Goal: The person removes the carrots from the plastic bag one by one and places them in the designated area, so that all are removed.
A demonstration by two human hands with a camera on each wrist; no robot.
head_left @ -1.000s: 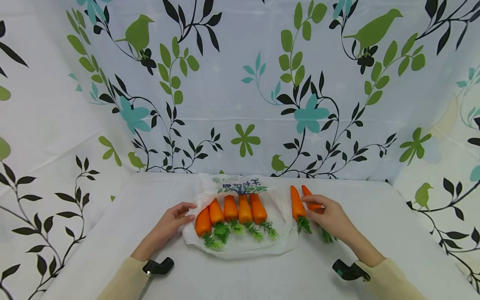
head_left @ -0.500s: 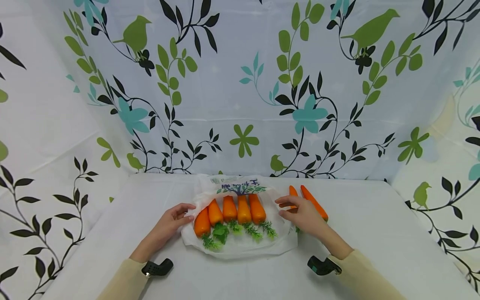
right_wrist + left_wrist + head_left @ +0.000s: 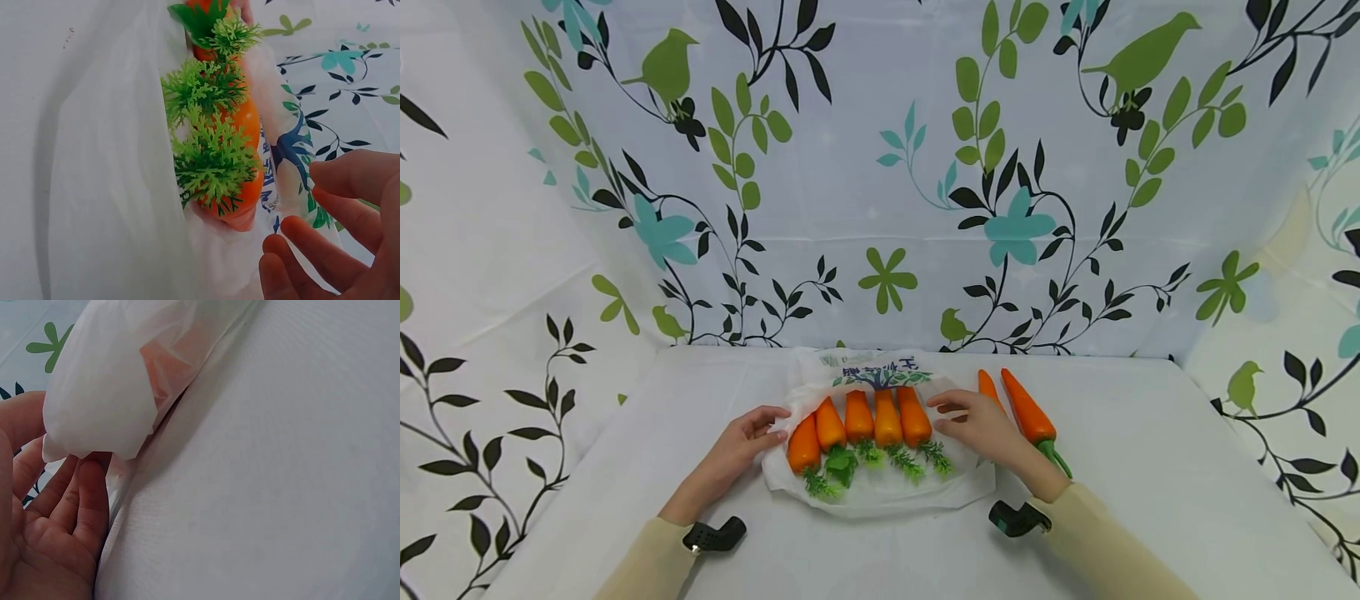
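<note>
A white plastic bag (image 3: 895, 496) with a printed tree lies on the table, its near side open. Several orange carrots (image 3: 887, 421) with green tops are side by side in its mouth, their tips covered by the printed film. My left hand (image 3: 745, 446) pinches the bag's left edge; in the left wrist view its fingertips are partly hidden by the film (image 3: 103, 381). My right hand (image 3: 988, 429) hovers over the bag's right side with loosely bent fingers and nothing between them. It is closest to the rightmost carrot (image 3: 914, 418) in the bag.
Two more carrots lie right of the bag: one (image 3: 988, 385) is mostly behind my right hand, the other (image 3: 1028, 408) lies slanted beside my wrist. A white cloth covers the table (image 3: 1150, 450). Behind it hangs a curtain (image 3: 820, 192) patterned with leaves and birds.
My right hand has moved left from the outer loose carrot, across the inner one, to the bag's right side. The left hand stays on the bag's edge.
</note>
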